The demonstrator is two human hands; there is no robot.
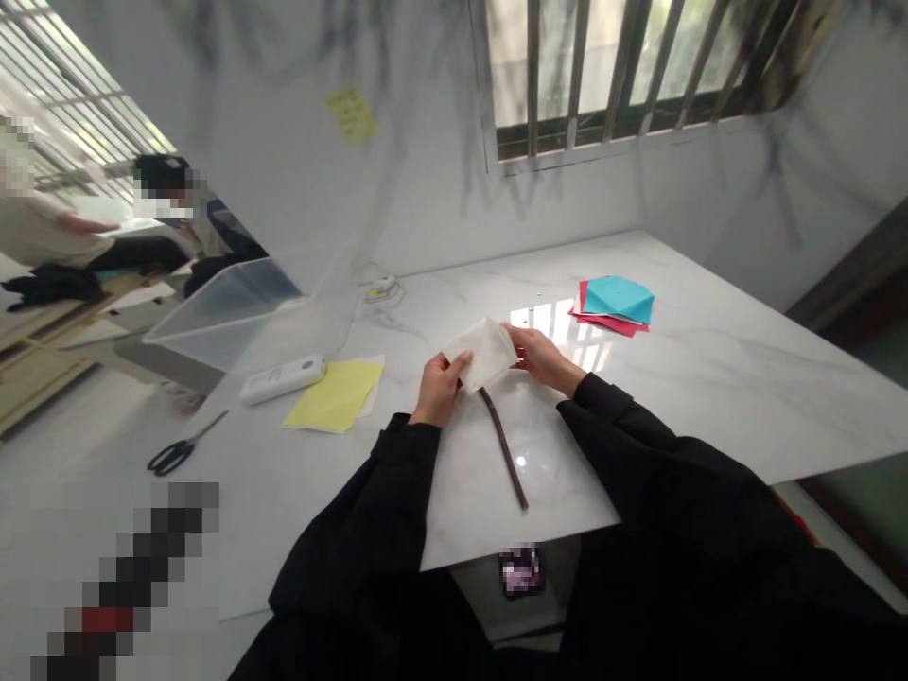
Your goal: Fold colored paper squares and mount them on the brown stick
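A thin white sheet of paper (486, 355), apparently folded, is held above the table between my two hands. My left hand (438, 386) pinches its left side, thumb on top. At the paper's right edge, my right hand (543, 357) grips with bent fingers, partly hidden behind the sheet. Below the paper a slim dark brown stick (505, 449) lies on the table, its upper end close under the sheet's lower corner. Whether stick and paper touch, I cannot tell.
Yellow paper (337, 395), a white oblong device (282, 378) and black scissors (174, 457) lie to the left. A translucent plastic bin (227, 317) stands behind them. Blue and red sheets (617, 301) are stacked at the back right. Two people sit at far left.
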